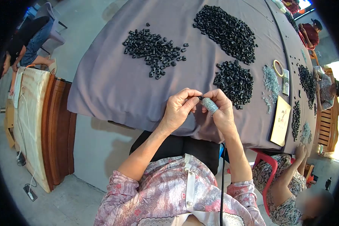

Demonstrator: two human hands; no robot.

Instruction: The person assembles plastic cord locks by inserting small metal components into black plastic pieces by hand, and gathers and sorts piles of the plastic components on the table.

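Observation:
Over the front edge of the cloth-covered table, both hands meet at chest height. My left hand (180,108) pinches a small black piece (200,98) between thumb and fingertips. In my right hand (221,107), the fingers are closed around the same spot, and a grey speckled wrap (209,105) covers one of its digits. Whether the right fingertips also grip the black piece is too small to tell. Beyond the hands lie a loose pile of small black parts (152,51) and a denser pile (234,83) to the right.
A large black pile (226,32) lies farther back on the grey cloth (113,71). To the right are clear small pieces (271,84), a tape roll (278,68) and a tan booklet (281,120). Co-workers sit along the right side; another person is at far left by a wooden table (34,120).

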